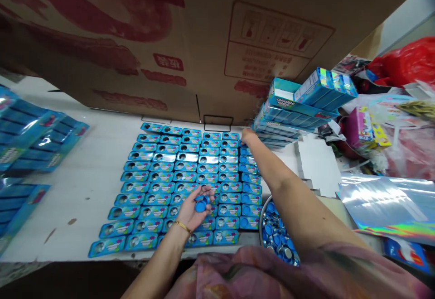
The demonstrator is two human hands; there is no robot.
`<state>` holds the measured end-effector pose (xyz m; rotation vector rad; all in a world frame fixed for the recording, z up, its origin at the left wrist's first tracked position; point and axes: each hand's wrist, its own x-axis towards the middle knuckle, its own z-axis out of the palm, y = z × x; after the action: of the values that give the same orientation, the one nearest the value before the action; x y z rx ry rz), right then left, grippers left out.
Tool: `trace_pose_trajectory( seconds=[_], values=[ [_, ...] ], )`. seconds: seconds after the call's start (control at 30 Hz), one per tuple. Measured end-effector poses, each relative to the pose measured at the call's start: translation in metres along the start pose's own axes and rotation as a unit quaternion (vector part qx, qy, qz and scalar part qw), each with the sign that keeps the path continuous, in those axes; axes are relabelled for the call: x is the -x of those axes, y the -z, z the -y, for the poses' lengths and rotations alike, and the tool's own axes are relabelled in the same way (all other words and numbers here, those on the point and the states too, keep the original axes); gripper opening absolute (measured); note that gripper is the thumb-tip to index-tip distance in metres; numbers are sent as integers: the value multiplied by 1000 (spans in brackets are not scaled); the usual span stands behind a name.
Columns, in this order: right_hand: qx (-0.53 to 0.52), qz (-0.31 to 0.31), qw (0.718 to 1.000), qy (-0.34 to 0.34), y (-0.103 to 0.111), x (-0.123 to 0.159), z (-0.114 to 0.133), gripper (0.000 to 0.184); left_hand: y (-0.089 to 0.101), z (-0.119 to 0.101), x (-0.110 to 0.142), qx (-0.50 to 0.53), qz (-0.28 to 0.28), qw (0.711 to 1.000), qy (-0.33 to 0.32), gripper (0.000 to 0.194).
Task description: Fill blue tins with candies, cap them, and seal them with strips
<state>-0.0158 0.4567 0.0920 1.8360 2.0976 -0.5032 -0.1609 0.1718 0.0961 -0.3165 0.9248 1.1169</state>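
Observation:
My left hand point(193, 210), palm up with the fingers curled, cradles a few round blue caps point(200, 205) above the rows of small blue boxes point(185, 166). My right hand point(249, 137) reaches to the far end of the rightmost column, its fingers bent down at the last box there. What those fingertips hold, if anything, is hidden. In that column the round openings are filled with blue, while boxes in the other columns have see-through windows showing pale contents. Beneath my right arm, a round metal bowl point(261, 226) contains many blue caps with silvery rims.
A large cardboard carton point(204, 40) stands along the back. Stacked blue display boxes point(288, 108) rise at the right rear, and more blue packs point(30, 131) lie at left. Farther right are a shiny holographic sheet point(390, 199), a white card piece point(317, 165) and a red plastic bag point(408, 63).

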Motion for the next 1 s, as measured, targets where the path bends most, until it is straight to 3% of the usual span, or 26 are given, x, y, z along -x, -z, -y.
trace_pose_trajectory(
  seconds=[0.13, 0.2, 0.27, 0.3, 0.33, 0.43, 0.53, 0.63, 0.7, 0.77, 0.9, 1.0],
  values=[
    [-2, -61, 997, 45, -11, 51, 7, 38, -3, -6, -7, -1, 8, 1000, -7, 26],
    [-63, -107, 977, 171, -27, 92, 19, 30, -6, -8, -13, -7, 15, 1000, -9, 30],
    [-124, -27, 920, 370, -47, 130, 35, 28, -9, -7, -20, -8, -3, 1000, -20, 34],
    [-134, 13, 889, 438, -56, 145, 42, 27, -11, -5, -22, -13, -18, 999, -26, 37],
    [-148, 27, 875, 460, -64, 156, 48, 24, -14, -3, -24, -24, -33, 999, -31, 40],
    [-218, 59, 870, 437, -76, 166, 56, 17, -19, 3, -25, -63, -36, 997, -37, 42],
    [-264, 91, 859, 430, -69, 160, 53, 12, -19, 3, -21, -45, -12, 999, -28, 34],
    [-173, 44, 873, 454, -58, 162, 50, 15, -14, -1, -18, -24, 9, 1000, -17, 29],
    [-92, -2, 885, 457, -54, 168, 49, 19, -10, -4, -17, -42, 10, 998, -41, 20],
    [-83, -8, 885, 458, -54, 173, 49, 25, -7, -6, -17, -67, -2, 995, -71, 13],
    [-270, 28, 893, 358, -63, 169, 50, 26, -9, -4, -19, -80, -41, 988, -127, 17],
    [-370, 116, 880, 274, -69, 161, 54, 18, -15, -3, -20, -69, -37, 985, -153, 20]
  ],
)
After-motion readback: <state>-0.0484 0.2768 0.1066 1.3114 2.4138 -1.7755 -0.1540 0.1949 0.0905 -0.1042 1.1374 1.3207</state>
